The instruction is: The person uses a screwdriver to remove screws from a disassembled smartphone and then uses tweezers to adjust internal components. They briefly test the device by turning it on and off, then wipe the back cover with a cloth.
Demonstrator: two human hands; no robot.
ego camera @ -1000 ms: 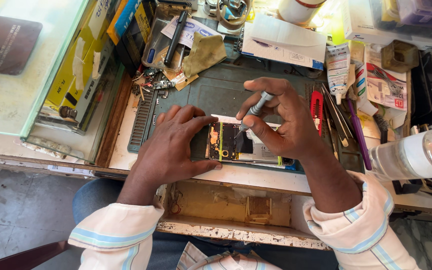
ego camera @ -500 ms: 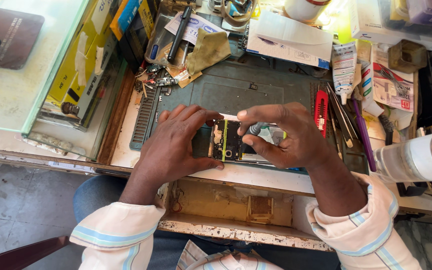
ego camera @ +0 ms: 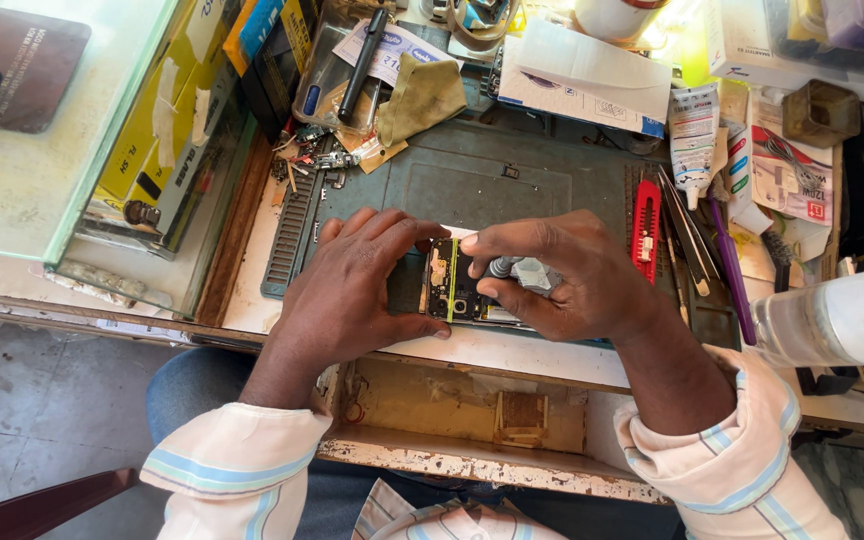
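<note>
A person bends over an opened phone (ego camera: 455,288) lying on a dark green mat (ego camera: 472,180) at the near edge of a cluttered table (ego camera: 252,300). The left hand (ego camera: 352,290) lies flat against the phone's left side, fingers (ego camera: 392,232) spread along its top edge and thumb along its bottom edge, pinning it down. The right hand (ego camera: 562,275) covers the phone's right half, its fingers curled shut around a grey tool (ego camera: 517,270) held over the exposed board. A red tool (ego camera: 646,228) lies on the mat just beside the right hand.
</note>
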